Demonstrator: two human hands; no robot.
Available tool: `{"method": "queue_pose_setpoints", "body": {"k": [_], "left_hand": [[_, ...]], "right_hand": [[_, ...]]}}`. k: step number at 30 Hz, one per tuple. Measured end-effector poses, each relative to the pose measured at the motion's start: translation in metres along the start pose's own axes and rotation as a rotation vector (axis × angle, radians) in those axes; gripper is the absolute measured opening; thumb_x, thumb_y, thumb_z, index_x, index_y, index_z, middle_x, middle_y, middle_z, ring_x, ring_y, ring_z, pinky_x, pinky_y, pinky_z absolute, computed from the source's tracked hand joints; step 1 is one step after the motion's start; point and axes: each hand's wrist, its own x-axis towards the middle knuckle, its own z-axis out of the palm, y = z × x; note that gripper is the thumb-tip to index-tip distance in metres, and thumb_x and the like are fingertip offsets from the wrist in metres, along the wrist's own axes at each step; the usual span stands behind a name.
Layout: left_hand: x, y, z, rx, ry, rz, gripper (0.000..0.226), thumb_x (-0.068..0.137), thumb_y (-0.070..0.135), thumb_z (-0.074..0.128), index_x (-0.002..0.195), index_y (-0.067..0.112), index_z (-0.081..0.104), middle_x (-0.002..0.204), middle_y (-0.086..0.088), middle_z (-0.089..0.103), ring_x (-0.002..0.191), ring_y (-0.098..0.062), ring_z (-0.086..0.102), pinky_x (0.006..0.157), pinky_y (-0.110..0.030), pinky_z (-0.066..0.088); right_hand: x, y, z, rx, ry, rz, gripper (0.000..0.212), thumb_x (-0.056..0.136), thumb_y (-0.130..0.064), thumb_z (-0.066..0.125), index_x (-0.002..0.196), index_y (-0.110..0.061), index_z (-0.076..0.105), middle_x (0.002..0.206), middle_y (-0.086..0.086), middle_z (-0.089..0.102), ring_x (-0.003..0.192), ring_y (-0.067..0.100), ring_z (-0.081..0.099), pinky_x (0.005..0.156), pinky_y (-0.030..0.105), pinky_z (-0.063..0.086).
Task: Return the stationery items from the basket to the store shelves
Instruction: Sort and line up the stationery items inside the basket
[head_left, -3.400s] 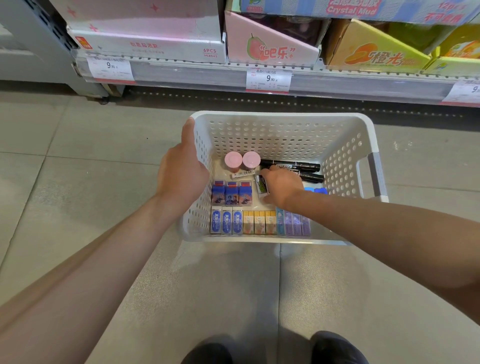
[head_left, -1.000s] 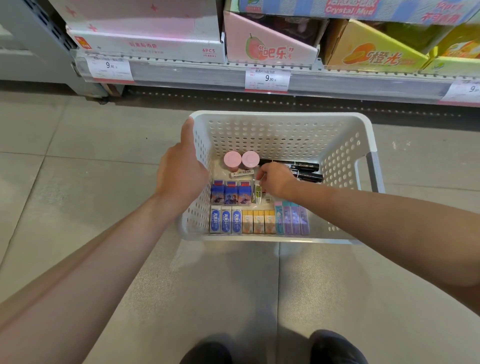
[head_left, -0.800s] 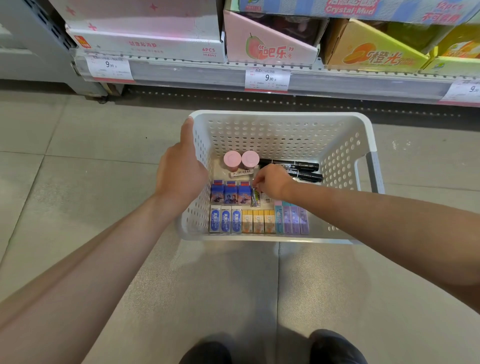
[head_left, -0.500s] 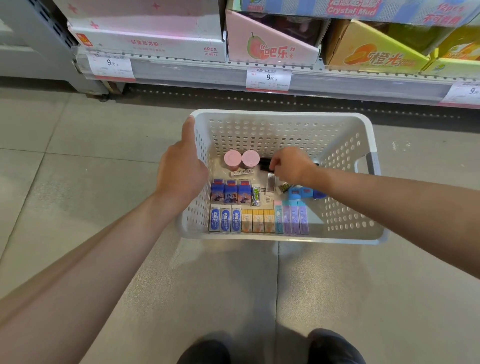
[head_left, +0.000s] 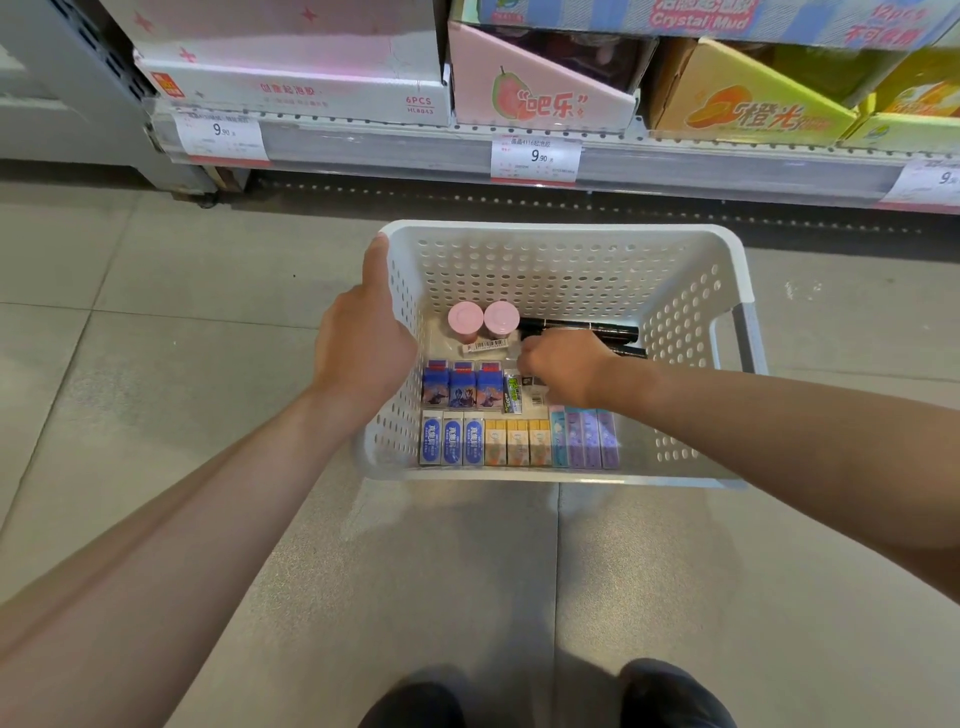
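Note:
A white perforated basket (head_left: 566, 249) stands on the floor below the store shelf (head_left: 675, 161). My left hand (head_left: 363, 353) grips its left wall, thumb over the rim. My right hand (head_left: 566, 369) is down inside the basket, fingers curled on a small dark packet (head_left: 531, 383) beside an upright green-and-white packet (head_left: 513, 392). Around it lie two pink round tubs (head_left: 483, 317), a white barcoded tube (head_left: 485, 347), black markers (head_left: 582, 326), three blue boxes (head_left: 461, 387), and a front row of blue-white boxes (head_left: 452, 439), yellow boxes (head_left: 517, 441) and purple boxes (head_left: 587, 436).
On the shelf sit a white-and-pink carton (head_left: 296, 88), a pink display box (head_left: 540, 93) and an orange one (head_left: 748, 104). Price tags (head_left: 535, 156) hang on the shelf rail. A grey upright (head_left: 104, 98) stands at left. My shoes (head_left: 670, 696) are on the tiled floor.
My right hand set the green-and-white packet upright beside the blue boxes, reached right toward the markers, then came back to the basket's middle. The basket shifted slightly. My left hand kept its grip.

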Motion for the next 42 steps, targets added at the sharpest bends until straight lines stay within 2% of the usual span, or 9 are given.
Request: {"method": "queue_pose_setpoints", "body": {"k": [12,16,20,23,27,31,33,38,42], "left_hand": [[0.001,-0.002,0.002,0.004,0.008,0.002,0.071,0.089,0.003,0.052,0.146,0.019,0.013,0.114,-0.014,0.059,0.077,-0.018,0.056,0.057,-0.027,0.047],[0.001,-0.002,0.002,-0.003,-0.001,-0.006,0.073,0.088,0.002,0.052,0.147,0.019,0.012,0.112,-0.014,0.059,0.079,-0.020,0.057,0.057,-0.030,0.050],[0.001,-0.001,0.002,-0.008,0.007,0.004,0.070,0.088,0.002,0.050,0.146,0.018,0.014,0.109,-0.014,0.059,0.075,-0.018,0.054,0.050,-0.021,0.039],[0.001,0.000,0.001,-0.013,0.008,-0.001,0.070,0.088,0.001,0.050,0.146,0.018,0.015,0.108,-0.015,0.060,0.074,-0.019,0.054,0.049,-0.021,0.038],[0.000,0.001,0.001,-0.010,0.005,0.006,0.070,0.088,0.001,0.050,0.146,0.017,0.015,0.107,-0.014,0.059,0.073,-0.017,0.053,0.047,-0.019,0.035],[0.001,0.000,0.001,-0.005,0.004,-0.010,0.071,0.088,0.001,0.050,0.146,0.018,0.014,0.109,-0.014,0.059,0.074,-0.018,0.055,0.051,-0.024,0.043],[0.001,0.001,0.001,-0.005,0.000,-0.012,0.071,0.088,0.002,0.051,0.146,0.019,0.014,0.111,-0.014,0.059,0.076,-0.019,0.056,0.055,-0.028,0.046],[-0.001,0.002,0.000,-0.004,-0.002,-0.011,0.070,0.087,-0.001,0.048,0.147,0.017,0.014,0.099,-0.013,0.055,0.076,-0.022,0.051,0.054,-0.028,0.036],[0.001,0.000,0.001,0.006,0.002,-0.007,0.070,0.087,-0.001,0.047,0.147,0.017,0.014,0.093,-0.007,0.050,0.074,-0.022,0.052,0.050,-0.026,0.036]], "right_hand": [[0.007,0.002,0.002,-0.029,-0.010,-0.075,0.035,0.085,-0.002,0.058,0.120,-0.007,0.055,0.116,0.011,0.054,0.098,0.027,0.060,0.076,0.035,0.055],[0.008,0.002,0.007,-0.055,0.008,-0.115,0.037,0.086,-0.001,0.058,0.122,-0.010,0.056,0.112,0.008,0.054,0.092,0.026,0.061,0.072,0.036,0.056],[0.006,0.007,0.008,0.027,0.058,-0.111,0.026,0.093,-0.009,0.050,0.119,-0.011,0.055,0.110,0.005,0.055,0.092,0.024,0.059,0.072,0.036,0.054],[-0.003,0.012,0.004,0.334,0.134,-0.049,0.018,0.093,-0.016,0.053,0.109,-0.010,0.057,0.106,0.004,0.058,0.088,0.019,0.057,0.075,0.033,0.048],[-0.017,0.012,-0.009,0.961,0.199,0.097,0.018,0.094,-0.012,0.052,0.112,-0.011,0.054,0.091,0.003,0.059,0.072,0.010,0.052,0.063,0.020,0.040],[-0.024,0.015,-0.018,1.581,-0.138,0.289,0.018,0.101,-0.017,0.039,0.110,-0.020,0.054,0.101,0.002,0.058,0.091,0.015,0.054,0.067,0.021,0.049],[-0.027,0.019,-0.022,1.871,-0.288,0.339,0.027,0.103,-0.013,0.030,0.107,-0.021,0.055,0.102,0.006,0.061,0.094,0.021,0.061,0.064,0.026,0.055],[-0.028,0.022,-0.025,1.958,-0.357,0.349,0.034,0.102,-0.007,0.025,0.111,-0.018,0.056,0.093,0.005,0.066,0.085,0.018,0.065,0.069,0.027,0.055],[-0.025,0.018,-0.023,1.859,-0.352,0.339,0.030,0.094,0.002,0.045,0.119,-0.014,0.054,0.096,0.008,0.064,0.065,0.008,0.062,0.053,0.017,0.051]]}}
